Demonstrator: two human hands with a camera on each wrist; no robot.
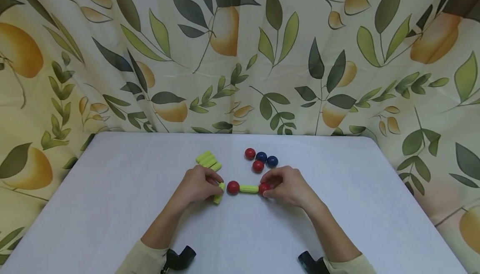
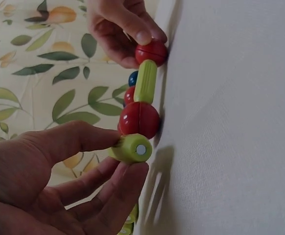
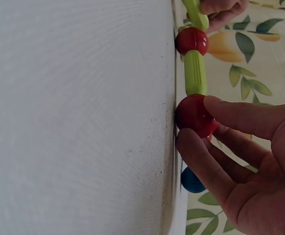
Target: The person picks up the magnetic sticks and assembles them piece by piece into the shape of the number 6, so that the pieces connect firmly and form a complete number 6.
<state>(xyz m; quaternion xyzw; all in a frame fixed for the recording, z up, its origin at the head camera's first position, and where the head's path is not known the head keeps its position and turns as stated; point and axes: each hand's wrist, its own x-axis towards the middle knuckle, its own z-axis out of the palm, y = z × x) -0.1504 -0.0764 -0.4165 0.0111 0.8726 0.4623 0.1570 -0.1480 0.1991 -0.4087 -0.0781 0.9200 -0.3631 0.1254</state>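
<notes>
My left hand (image 1: 198, 185) pinches a yellow-green magnetic rod (image 1: 218, 199) between thumb and fingers. In the left wrist view, a round silvery disc shows on the end of that rod (image 2: 128, 148). Just to its right lies a red ball (image 1: 233, 187), joined to a second yellow-green rod (image 1: 249, 189). At that rod's right end is another red ball (image 1: 263, 187), which my right hand (image 1: 290, 187) grips with thumb and fingertips. The right wrist view shows this gripped ball (image 3: 195, 116) touching the rod's end. In the head view, a small gap separates the left-hand rod from the nearer ball.
Behind my left hand, several yellow-green rods (image 1: 208, 160) lie side by side. Two red balls (image 1: 250, 154) and two blue balls (image 1: 272, 162) sit grouped beyond my right hand. The white table (image 1: 112, 182) ends at a fruit-patterned curtain (image 1: 240, 78).
</notes>
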